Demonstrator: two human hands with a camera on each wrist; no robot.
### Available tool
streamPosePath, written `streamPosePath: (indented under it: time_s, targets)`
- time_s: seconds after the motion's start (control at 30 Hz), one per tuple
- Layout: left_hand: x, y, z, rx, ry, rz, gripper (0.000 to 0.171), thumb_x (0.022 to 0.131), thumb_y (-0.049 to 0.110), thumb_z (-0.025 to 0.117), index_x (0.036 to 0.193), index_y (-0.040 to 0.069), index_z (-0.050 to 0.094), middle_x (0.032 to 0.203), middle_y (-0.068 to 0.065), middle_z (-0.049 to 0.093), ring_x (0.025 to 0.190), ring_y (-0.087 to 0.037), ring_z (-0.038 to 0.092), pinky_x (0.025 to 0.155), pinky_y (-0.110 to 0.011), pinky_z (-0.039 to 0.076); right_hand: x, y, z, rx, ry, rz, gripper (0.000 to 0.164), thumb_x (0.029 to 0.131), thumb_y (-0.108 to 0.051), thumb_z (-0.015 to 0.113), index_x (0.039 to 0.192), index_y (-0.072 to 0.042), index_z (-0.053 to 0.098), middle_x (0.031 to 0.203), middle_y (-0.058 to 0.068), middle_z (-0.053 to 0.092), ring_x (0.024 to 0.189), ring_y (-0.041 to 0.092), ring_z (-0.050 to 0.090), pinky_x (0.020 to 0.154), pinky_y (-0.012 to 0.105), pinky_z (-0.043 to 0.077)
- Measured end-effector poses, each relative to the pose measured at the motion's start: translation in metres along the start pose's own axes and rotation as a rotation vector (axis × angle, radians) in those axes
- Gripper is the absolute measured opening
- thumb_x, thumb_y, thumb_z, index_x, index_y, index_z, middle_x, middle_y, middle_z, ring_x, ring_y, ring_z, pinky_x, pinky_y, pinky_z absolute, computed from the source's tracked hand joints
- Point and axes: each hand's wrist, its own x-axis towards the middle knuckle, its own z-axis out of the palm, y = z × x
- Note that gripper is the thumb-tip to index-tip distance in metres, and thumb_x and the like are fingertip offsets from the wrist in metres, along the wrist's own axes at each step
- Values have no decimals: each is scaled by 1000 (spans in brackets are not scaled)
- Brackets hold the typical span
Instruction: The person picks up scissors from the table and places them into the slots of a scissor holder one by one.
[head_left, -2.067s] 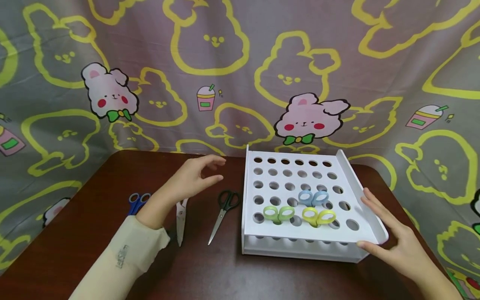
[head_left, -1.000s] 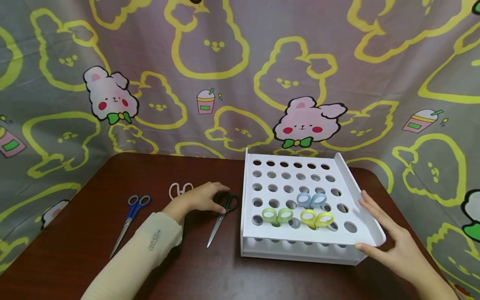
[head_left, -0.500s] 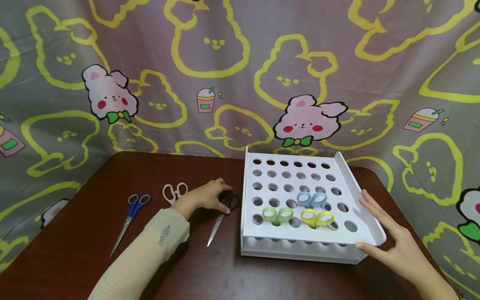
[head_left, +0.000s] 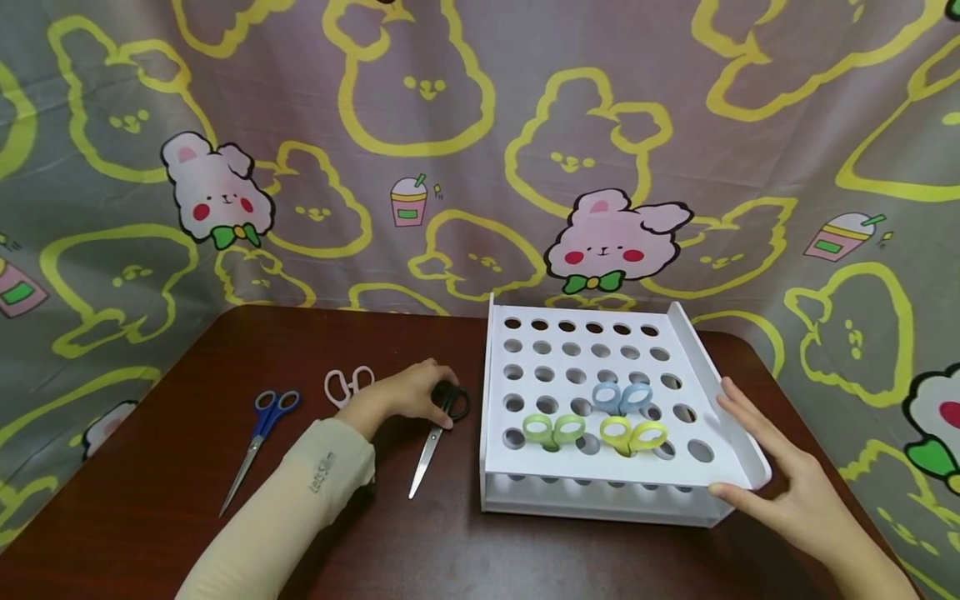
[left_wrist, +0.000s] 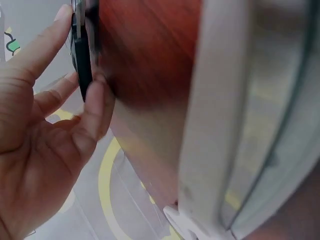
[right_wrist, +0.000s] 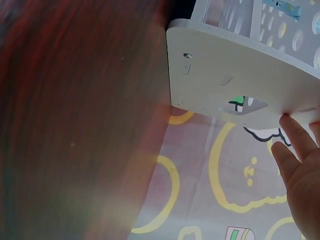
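And here we are in a fabric-screened nook, home or workplace I can't tell! Creased cloth (head_left: 465, 179) hangs behind and along both sides of a dark reddish-brown table (head_left: 442, 554), printed with bunnies (head_left: 603, 242) (rosy-cheeked ones) and drink cups (head_left: 408, 202).

High, downward head view; close, tilted wrist views; rack (head_left: 555, 361) in head, right wrist.

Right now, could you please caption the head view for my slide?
Left hand grips the black scissors; right hand touches the side of the white rack.
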Motion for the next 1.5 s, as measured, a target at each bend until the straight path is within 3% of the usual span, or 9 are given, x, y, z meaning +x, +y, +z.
streamPosePath:
  time_s: [0.3, 0.63, 0.97, 1.3, 1.5]
  targets:
    - [0, -1, -6, -63, -31, 12, 54, 78, 22, 87, 123, 7, 62, 110, -7, 66, 102, -21, 59, 95, -42, 48, 1, 6, 3, 13, 41, -121, 102, 53, 9, 91, 145, 3, 46, 160, 15, 34, 148, 3, 29, 107, 4, 27]
    - [-9, -2, -13, -202, -42, 27, 41, 84, 11, 80, 121, 5, 64, 81, -3, 57, 74, -14, 51, 69, -28, 42, 0, 4, 4, 8, 43, -98, 103, 52, 9, 92, 145, 2, 47, 160, 13, 34, 148, 1, 29, 106, 3, 26]
    - [-17, -9, -16, -227, 12, 65, 36, 84, 8, 79, 116, 4, 66, 78, 0, 57, 72, -10, 51, 71, -27, 42, 1, 4, 2, 9, 23, -72, 101, 55, 9, 90, 145, 3, 45, 161, 14, 33, 148, 2, 28, 108, 5, 26]
    - [-32, -6, -25, -236, 94, -2, 36, 87, 10, 77, 121, 6, 66, 82, -2, 61, 71, -12, 52, 69, -29, 43, 0, 2, 1, 10, 6, -34, 101, 57, 9, 90, 146, 1, 45, 162, 12, 32, 149, 1, 27, 108, 5, 25]
    - [-43, -4, -34, -231, 149, -28, 38, 88, 11, 76, 124, 8, 64, 84, -3, 64, 69, -14, 52, 69, -30, 43, 1, 4, 1, 17, 21, -98, 101, 54, 10, 91, 145, 4, 45, 160, 17, 33, 149, 4, 29, 109, 5, 26]
